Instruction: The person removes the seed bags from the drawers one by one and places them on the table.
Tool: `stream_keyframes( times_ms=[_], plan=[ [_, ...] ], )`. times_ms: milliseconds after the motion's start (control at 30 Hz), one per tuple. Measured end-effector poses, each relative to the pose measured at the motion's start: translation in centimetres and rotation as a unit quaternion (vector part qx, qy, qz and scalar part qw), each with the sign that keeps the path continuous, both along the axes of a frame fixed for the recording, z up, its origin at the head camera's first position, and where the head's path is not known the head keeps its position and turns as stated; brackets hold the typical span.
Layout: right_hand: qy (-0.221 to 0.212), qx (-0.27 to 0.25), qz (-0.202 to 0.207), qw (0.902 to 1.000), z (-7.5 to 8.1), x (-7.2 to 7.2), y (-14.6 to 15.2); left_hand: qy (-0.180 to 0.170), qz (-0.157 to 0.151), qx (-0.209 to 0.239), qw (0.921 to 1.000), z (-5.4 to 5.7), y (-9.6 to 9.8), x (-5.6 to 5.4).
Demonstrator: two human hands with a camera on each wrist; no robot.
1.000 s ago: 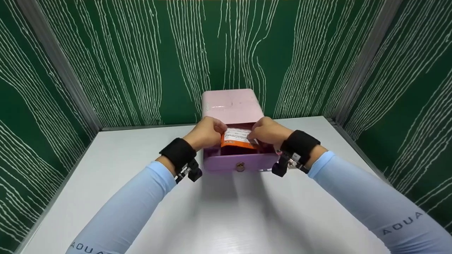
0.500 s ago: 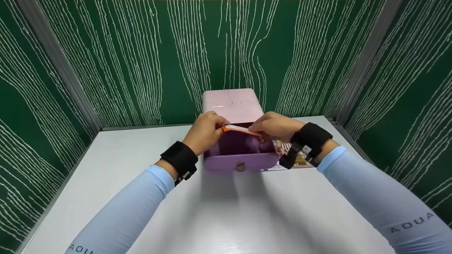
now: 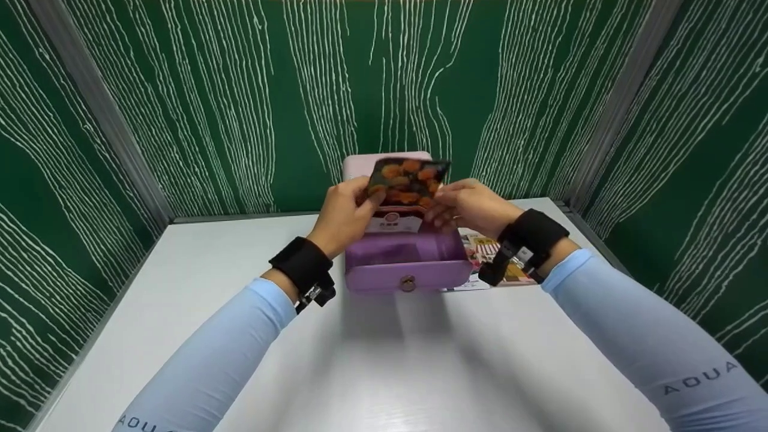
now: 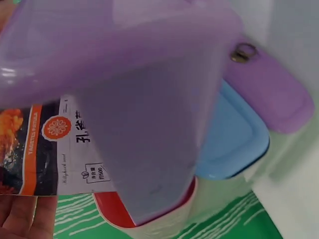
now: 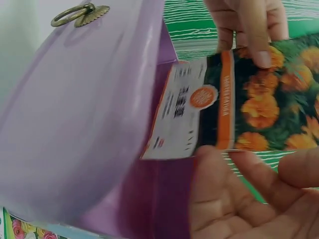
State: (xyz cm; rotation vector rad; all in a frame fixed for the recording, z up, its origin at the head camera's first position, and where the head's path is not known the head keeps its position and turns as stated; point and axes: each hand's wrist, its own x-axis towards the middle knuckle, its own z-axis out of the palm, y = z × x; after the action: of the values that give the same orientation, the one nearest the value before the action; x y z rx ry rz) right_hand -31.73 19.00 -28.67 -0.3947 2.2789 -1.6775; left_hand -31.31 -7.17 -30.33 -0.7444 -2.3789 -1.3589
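My left hand (image 3: 345, 216) pinches a marigold seed packet (image 3: 408, 180), its thumb on the flower picture in the right wrist view. The packet (image 5: 259, 104) is raised over a pulled-out purple drawer (image 3: 375, 278) with a brass ring pull, picture side showing and white label end lowest. At the packet's other edge is my right hand (image 3: 474, 207); its fingertips (image 5: 207, 155) touch that edge, loosely bent, with the thumb apart from it. Behind the packet stands the pale pink box (image 3: 355, 168), partly hidden.
Colourful printed packets or cards (image 3: 516, 273) lie on the white table (image 3: 240, 342) right of the drawer, partly under the right wrist. A blue part (image 4: 234, 134) shows beside the drawer in the left wrist view. Green walls with white lines enclose the back and sides.
The packet has come up out of the drawer and turned from its white-and-orange back to its flower picture. My right hand has moved slightly right and its hold has loosened.
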Motion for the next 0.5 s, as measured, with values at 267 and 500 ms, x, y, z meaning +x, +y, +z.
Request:
stream_keyframes(
  times_ms=[267, 500],
  plan=[
    [0.075, 0.009, -0.028, 0.9967, -0.9, -0.2, -0.6, -0.05, -0.004, 0.081, 0.9955, 0.5, 0.0, -0.1],
    [0.087, -0.035, -0.019, 0.9954, -1.7, 0.1, -2.0, -0.066, 0.026, 0.132, 0.9888, 0.8, 0.2, -0.4]
  ],
)
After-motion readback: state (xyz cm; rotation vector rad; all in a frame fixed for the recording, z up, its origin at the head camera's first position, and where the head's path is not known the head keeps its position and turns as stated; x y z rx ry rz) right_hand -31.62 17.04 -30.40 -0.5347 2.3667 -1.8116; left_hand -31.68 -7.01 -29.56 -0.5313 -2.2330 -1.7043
